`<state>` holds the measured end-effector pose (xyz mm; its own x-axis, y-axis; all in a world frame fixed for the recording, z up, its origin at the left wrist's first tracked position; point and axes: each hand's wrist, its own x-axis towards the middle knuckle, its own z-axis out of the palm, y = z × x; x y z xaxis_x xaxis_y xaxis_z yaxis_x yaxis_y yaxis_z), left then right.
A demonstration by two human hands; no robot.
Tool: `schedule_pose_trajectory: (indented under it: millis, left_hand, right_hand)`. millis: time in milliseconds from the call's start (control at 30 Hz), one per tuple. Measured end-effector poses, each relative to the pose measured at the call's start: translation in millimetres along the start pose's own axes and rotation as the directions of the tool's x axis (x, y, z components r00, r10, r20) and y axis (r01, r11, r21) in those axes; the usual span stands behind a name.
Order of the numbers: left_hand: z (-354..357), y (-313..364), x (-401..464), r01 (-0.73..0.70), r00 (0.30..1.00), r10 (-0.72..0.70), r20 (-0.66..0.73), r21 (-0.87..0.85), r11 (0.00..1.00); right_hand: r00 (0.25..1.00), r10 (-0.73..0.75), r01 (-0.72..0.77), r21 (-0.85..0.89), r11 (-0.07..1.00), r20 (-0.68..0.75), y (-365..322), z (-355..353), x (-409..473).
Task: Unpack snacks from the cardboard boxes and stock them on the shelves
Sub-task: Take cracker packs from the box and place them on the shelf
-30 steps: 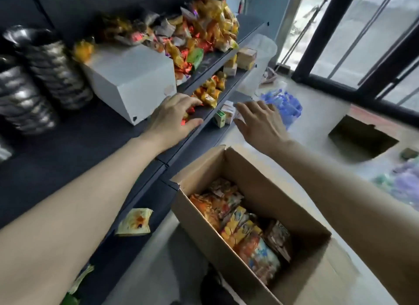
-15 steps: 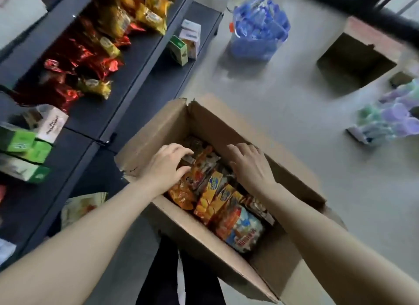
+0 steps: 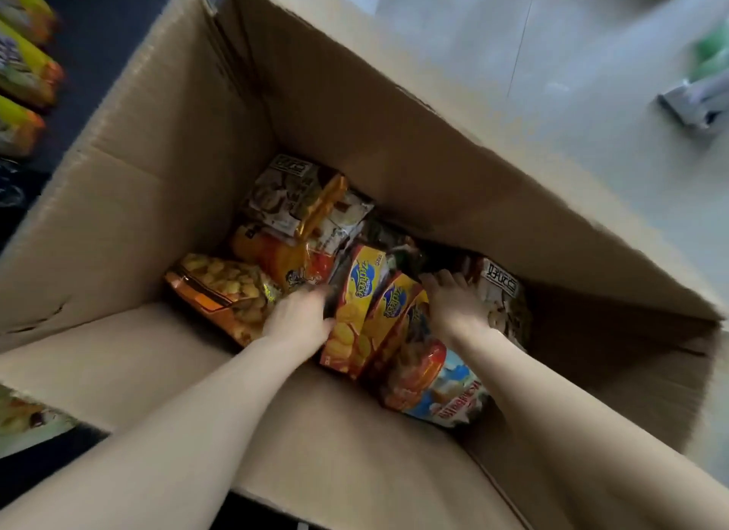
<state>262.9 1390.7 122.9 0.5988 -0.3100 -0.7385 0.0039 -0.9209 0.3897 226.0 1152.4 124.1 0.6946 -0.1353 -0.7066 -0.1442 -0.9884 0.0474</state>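
Both hands are down inside the open cardboard box [image 3: 394,143], working at the same cluster of snack packs on its floor. The landmark is the pair of yellow biscuit packs [image 3: 357,312], which stand on edge side by side near the middle of the box, their long axes running from the near wall up toward the far wall.

The left hand [image 3: 300,318] lies against the left face of this pair, thumb at the near lower edge and fingers reaching behind it; it appears to grip the pair, though the fingertips are hidden and blurred. The right hand [image 3: 453,304] lies against the right face, fingers extended flat toward the far wall, pressing rather than curled. The pair thus sits directly between the two hands, both equally near.

Left of the biscuit packs lies an orange corn-snack bag [image 3: 221,293], flat. Beyond them lie white-and-brown pouches [image 3: 300,198]. Nearer than them rests a red-and-blue bag [image 3: 430,387], partly beneath the right forearm.

Judgement: the lift is a two-sided squeeze, straight up along the box walls. The shelf [image 3: 83,40], at the box's left, is the destination.
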Motion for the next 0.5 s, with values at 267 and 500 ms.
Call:
schedule_pose_trajectory:
  millis: [267, 500]
  left_hand:
    - [66.8, 10.2, 67.0, 0.03, 0.998, -0.028, 0.049, -0.051, 0.998]
    - [94.0, 13.8, 97.5, 0.047, 0.999, -0.042, 0.032, -0.202, 0.978]
  right_hand:
    - [0.991, 0.065, -0.079, 0.114, 0.99, 0.121, 3.0, 48.1, 75.1]
    - [0.95, 0.127, -0.169, 0.126, 0.978, 0.286, 4.5, 78.5, 107.7]
